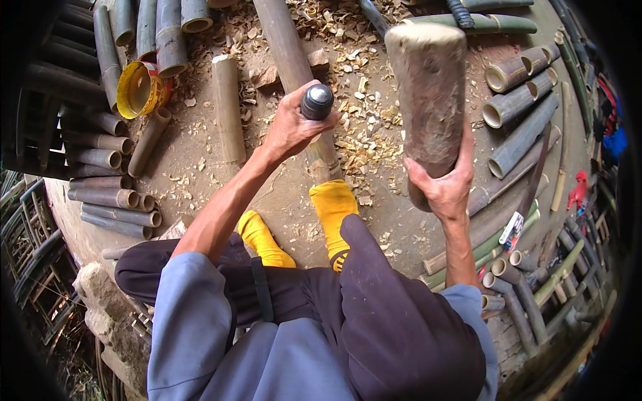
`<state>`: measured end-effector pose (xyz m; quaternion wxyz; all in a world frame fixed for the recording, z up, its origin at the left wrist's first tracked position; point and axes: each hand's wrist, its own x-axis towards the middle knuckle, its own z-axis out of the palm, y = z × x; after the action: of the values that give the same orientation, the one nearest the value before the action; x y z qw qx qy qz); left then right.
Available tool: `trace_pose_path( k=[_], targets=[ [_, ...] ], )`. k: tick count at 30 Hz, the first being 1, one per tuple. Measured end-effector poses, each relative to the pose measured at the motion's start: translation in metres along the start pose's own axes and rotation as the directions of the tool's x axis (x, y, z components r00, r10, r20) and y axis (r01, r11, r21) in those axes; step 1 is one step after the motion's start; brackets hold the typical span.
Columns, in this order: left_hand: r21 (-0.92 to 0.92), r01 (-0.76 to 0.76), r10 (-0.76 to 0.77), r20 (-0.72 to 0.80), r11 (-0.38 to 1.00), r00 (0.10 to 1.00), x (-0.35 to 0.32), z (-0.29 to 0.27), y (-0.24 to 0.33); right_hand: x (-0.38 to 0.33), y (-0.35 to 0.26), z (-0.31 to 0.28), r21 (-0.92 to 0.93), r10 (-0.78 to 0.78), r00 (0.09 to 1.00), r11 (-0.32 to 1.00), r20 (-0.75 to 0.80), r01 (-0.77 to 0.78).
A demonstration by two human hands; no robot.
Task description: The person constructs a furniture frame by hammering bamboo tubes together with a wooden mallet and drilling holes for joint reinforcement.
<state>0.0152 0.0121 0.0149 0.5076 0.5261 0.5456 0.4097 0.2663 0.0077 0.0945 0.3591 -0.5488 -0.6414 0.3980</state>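
My left hand [294, 127] is closed around the black handle of a chisel [317, 101], seen end-on with its rounded metal cap facing up. The hand hides its blade. Beneath it runs a long bamboo pole [281, 40], lying on the ground and reaching from the far edge toward my feet. My foot in a yellow sock [334, 207] rests at the pole's near end. In my right hand [447, 190] is a thick wooden mallet [428, 93], raised to the right of the pole with its broad pale end pointing away from me.
Wood shavings [364, 130] litter the ground. A short bamboo piece [227, 110] lies left of the pole, near a yellow bucket [137, 90]. Cut bamboo tubes [107, 197] are stacked at left; notched tubes [511, 107] and more bamboo lie at right.
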Motion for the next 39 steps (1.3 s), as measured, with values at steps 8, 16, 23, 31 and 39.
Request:
trace_pose_path(
  k=[8,16,23,31,39],
  targets=[
    [-0.002,0.068,-0.068,-0.022,0.998,0.997,-0.014,0.002,-0.004,0.033,-0.02,0.018,-0.235,-0.126,0.886,0.939,0.446,0.252],
    [0.072,0.0,-0.001,0.007,0.997,1.0,-0.023,-0.011,-0.015,0.035,-0.036,0.024,-0.234,-0.378,0.817,0.829,0.436,0.508],
    [0.096,0.06,-0.058,-0.029,0.994,0.998,-0.044,-0.031,-0.034,0.052,-0.073,0.04,-0.103,-0.485,0.763,0.813,0.428,0.574],
    [-0.053,0.108,-0.114,-0.136,0.993,0.984,-0.048,-0.028,-0.043,0.064,-0.091,0.049,-0.237,-0.41,0.708,0.745,0.575,0.624],
    [-0.281,0.045,-0.123,-0.267,0.959,0.956,-0.052,-0.03,-0.046,0.076,-0.089,0.073,-0.355,-0.212,0.635,0.68,0.743,0.642]
  ],
)
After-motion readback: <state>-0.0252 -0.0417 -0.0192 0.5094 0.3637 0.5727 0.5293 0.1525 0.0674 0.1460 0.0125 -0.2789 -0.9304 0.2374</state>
